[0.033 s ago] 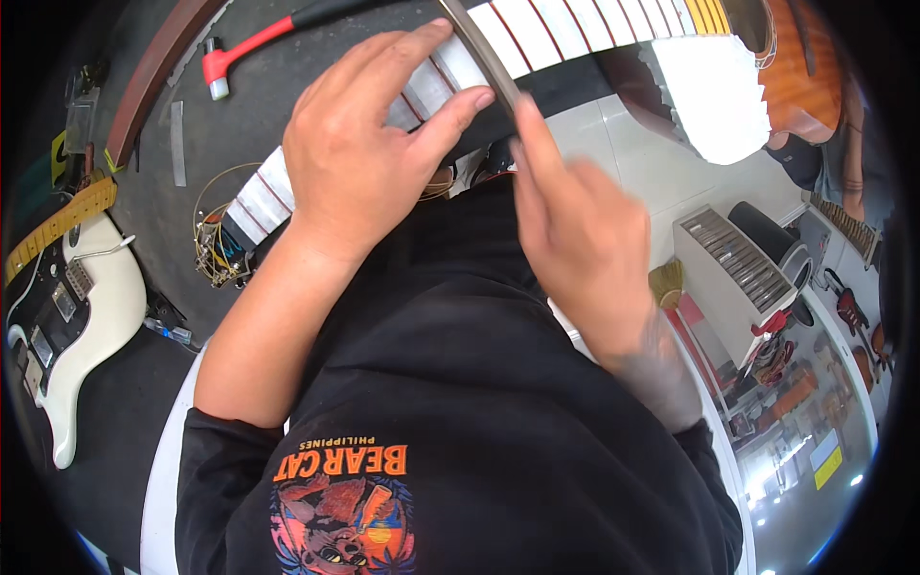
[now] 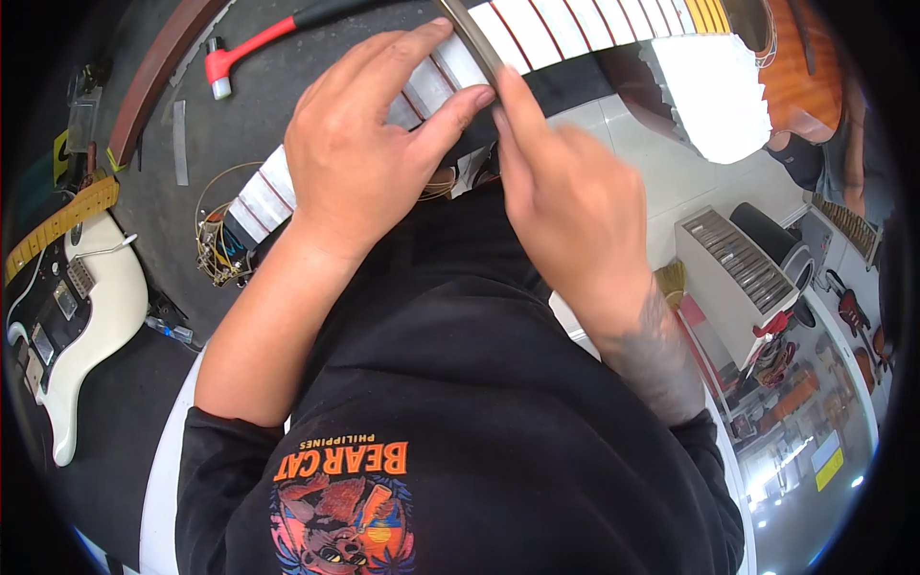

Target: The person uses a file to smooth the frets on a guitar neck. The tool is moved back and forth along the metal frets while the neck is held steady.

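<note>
the metal bar (image 2: 470, 40) lies crosswise over the neck (image 2: 565, 34) of a guitar, near the top centre of the view, its far end cut off by the upper edge. the right hand (image 2: 575, 206) is closed around the near end of the bar, index finger laid along it; the hand is blurred, so the exact grip of the lower fingers cannot be told. the left hand (image 2: 350, 134) is spread over the neck, thumb and index fingertip set at the side of the bar, probably to guide it and to steady the neck. the bar is slim, straight and grey-brown, with a dull sheen. the neck is faced in white between dark red cross lines, with a yellow section at its right end; the white facing presumably shields the wood. a white sheet (image 2: 709, 105) lies by the orange-brown guitar body (image 2: 800, 86), likely as a cover. on the dark bench (image 2: 153, 230), a red and black hammer (image 2: 254, 48) lies beyond the left hand, beside a grey strip (image 2: 180, 144). loose coiled strings (image 2: 213, 254) sit by the neck's left end. a white guitar (image 2: 105, 297) rests at far left, well apart from both hands.
</note>
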The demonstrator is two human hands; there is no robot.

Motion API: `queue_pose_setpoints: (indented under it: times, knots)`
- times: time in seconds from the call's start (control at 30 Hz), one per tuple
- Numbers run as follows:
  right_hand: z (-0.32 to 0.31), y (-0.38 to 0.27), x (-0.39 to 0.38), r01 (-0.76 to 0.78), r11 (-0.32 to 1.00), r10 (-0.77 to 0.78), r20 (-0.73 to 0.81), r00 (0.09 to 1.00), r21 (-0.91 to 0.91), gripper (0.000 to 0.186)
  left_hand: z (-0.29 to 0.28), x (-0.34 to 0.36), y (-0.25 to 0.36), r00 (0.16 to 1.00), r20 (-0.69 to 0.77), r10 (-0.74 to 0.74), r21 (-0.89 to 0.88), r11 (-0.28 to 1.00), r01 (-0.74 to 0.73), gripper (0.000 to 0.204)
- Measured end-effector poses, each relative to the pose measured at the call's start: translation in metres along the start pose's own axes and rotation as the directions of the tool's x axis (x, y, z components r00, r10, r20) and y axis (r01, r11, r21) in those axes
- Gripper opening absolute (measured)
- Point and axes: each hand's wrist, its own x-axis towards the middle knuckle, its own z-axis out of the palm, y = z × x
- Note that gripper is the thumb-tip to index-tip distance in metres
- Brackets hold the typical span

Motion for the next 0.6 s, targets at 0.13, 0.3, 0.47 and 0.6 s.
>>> queue_pose_setpoints:
  times: [0.13,0.3,0.47,0.6]
  knots:
    - [0.003,0.000,0.001,-0.006,0.999,0.007,-0.011,1.000,0.053,0.052,-0.001,-0.002,-0.003,1.000,-0.006,-0.003,0.003,1.000,0.003,0.047]
    - [-0.020,0.018,-0.084,0.008,0.996,-0.011,0.026,1.000,0.089,0.053,0.003,0.001,-0.002,0.999,-0.034,0.035,0.013,0.999,-0.034,0.046]
    - [-0.003,0.017,-0.055,0.045,0.990,-0.037,-0.065,0.997,0.131,0.052,0.000,0.000,-0.001,1.000,0.006,0.019,0.016,1.000,-0.019,0.048]
    - [-0.001,0.005,-0.001,0.003,0.992,-0.003,0.002,1.000,0.124,0.048,-0.001,0.001,0.001,1.000,0.010,-0.002,0.009,1.000,0.002,0.048]
